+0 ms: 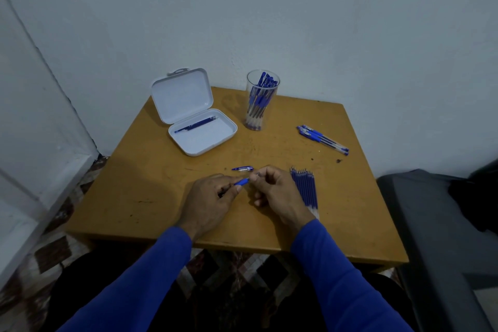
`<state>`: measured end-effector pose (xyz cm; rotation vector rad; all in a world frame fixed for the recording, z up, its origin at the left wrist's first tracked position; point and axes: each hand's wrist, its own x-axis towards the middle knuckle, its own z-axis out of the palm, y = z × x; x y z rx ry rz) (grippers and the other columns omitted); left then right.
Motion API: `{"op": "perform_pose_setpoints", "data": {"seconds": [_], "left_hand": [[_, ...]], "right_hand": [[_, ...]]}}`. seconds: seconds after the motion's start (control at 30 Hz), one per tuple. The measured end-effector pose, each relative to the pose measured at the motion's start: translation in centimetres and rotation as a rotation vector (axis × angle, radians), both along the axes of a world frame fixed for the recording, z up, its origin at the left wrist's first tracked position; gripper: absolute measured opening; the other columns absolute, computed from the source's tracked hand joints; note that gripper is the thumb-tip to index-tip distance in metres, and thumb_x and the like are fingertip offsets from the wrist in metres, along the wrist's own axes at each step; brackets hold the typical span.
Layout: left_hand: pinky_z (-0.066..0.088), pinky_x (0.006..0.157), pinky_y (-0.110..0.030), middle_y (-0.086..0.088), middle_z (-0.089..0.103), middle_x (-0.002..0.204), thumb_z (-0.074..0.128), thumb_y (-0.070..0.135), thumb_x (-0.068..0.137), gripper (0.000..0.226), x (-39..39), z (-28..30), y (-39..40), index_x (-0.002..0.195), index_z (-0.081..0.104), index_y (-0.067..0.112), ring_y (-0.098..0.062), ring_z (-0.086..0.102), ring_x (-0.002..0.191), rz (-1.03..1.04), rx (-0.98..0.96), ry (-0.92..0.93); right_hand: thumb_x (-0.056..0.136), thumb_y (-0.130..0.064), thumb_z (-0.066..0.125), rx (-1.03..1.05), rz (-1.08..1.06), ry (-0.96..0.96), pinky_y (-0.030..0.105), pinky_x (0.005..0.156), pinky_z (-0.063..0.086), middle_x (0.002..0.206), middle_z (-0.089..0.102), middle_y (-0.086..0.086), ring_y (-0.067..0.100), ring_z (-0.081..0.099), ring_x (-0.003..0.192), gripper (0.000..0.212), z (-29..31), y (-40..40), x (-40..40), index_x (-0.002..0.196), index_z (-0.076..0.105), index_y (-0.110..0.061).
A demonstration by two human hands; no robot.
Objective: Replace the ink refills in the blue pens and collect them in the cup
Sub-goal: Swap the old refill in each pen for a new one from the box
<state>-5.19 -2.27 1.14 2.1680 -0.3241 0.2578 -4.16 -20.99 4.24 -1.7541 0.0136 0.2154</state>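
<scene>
My left hand (208, 198) grips a blue pen (240, 182) over the middle of the wooden table (151, 186); only its blue grip section shows. My right hand (272, 191) pinches the pen's tip end with thumb and forefinger. A blue pen cap (242, 168) lies on the table just beyond the hands. A row of blue refills (305, 188) lies to the right of my right hand. The clear cup (262, 100) at the back holds several blue pens. Three more blue pens (322, 139) lie at the back right.
An open white case (188, 113) sits at the back left with a few dark blue refills (195, 124) in its tray. Walls stand behind and to the left. A dark grey seat (442, 237) is beside the table on the right.
</scene>
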Motion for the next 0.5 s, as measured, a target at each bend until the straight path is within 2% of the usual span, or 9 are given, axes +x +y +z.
{"op": "perform_pose_setpoints", "data": {"seconds": [0.07,0.13,0.2,0.27,0.33,0.37,0.43,0.5], "left_hand": [[0.042,0.065,-0.012,0.019,0.066,0.084,0.068,0.027,0.095,0.026,0.02,-0.02,0.03,0.121,0.073,0.03,-0.003,0.059,0.077,0.002,0.0,-0.003],[0.042,0.064,-0.01,0.02,0.065,0.083,0.068,0.026,0.095,0.026,0.0,0.02,-0.03,0.12,0.073,0.029,-0.001,0.059,0.077,0.003,-0.004,0.0],[0.041,0.063,-0.012,0.019,0.064,0.081,0.068,0.026,0.095,0.026,-0.02,0.02,-0.04,0.12,0.073,0.029,-0.002,0.058,0.076,0.008,0.002,0.001],[0.041,0.063,-0.014,0.02,0.063,0.079,0.069,0.026,0.095,0.025,0.01,-0.07,-0.02,0.119,0.073,0.03,-0.004,0.057,0.074,0.01,-0.003,-0.003],[0.042,0.062,-0.014,0.02,0.063,0.079,0.07,0.025,0.094,0.025,0.04,-0.15,-0.03,0.118,0.074,0.032,-0.004,0.058,0.073,0.006,-0.012,-0.006],[0.042,0.063,-0.015,0.02,0.064,0.08,0.069,0.026,0.095,0.025,0.05,-0.21,-0.02,0.118,0.074,0.032,-0.005,0.058,0.073,0.004,-0.006,-0.008],[0.045,0.064,-0.016,0.019,0.066,0.083,0.069,0.028,0.095,0.026,0.07,-0.3,0.0,0.12,0.073,0.033,-0.005,0.059,0.074,-0.001,0.012,-0.011],[0.047,0.066,-0.017,0.019,0.067,0.086,0.068,0.029,0.095,0.026,0.11,-0.42,0.05,0.121,0.072,0.032,-0.004,0.059,0.077,0.0,0.013,-0.009]], "right_hand": [[0.1,-0.04,0.059,-0.031,-0.04,0.018,0.022,0.054,0.053,0.069,0.066,0.005,0.015,0.06,0.056,0.047,0.26,0.34,-0.01,0.092,0.066,0.006],[0.097,-0.049,0.058,-0.038,-0.076,0.016,0.023,0.051,0.052,0.065,0.066,0.006,0.016,0.06,0.052,0.058,0.28,0.52,0.08,0.091,0.065,0.009],[0.094,-0.047,0.062,-0.001,-0.092,-0.011,0.025,0.051,0.053,0.074,0.069,0.015,0.017,0.061,0.053,0.052,0.16,0.51,0.09,0.098,0.063,0.005],[0.096,-0.033,0.066,0.04,-0.053,-0.031,0.027,0.053,0.055,0.087,0.067,0.022,0.018,0.061,0.06,0.032,-0.03,0.26,0.11,0.107,0.063,-0.003],[0.099,-0.014,0.063,0.074,0.023,-0.039,0.028,0.056,0.055,0.089,0.064,0.016,0.016,0.06,0.065,0.016,-0.22,-0.15,0.1,0.114,0.066,-0.009],[0.1,-0.01,0.061,0.078,0.045,-0.034,0.027,0.057,0.055,0.088,0.064,0.011,0.015,0.06,0.066,0.015,-0.33,-0.31,0.12,0.114,0.067,-0.008],[0.102,-0.014,0.059,0.052,0.036,-0.016,0.026,0.058,0.055,0.083,0.066,0.005,0.014,0.06,0.065,0.015,-0.39,-0.4,0.1,0.106,0.069,-0.003],[0.102,-0.031,0.058,0.001,-0.014,0.008,0.025,0.056,0.054,0.074,0.066,0.005,0.016,0.06,0.061,0.037,-0.22,0.04,0.02,0.096,0.067,0.004]]}}
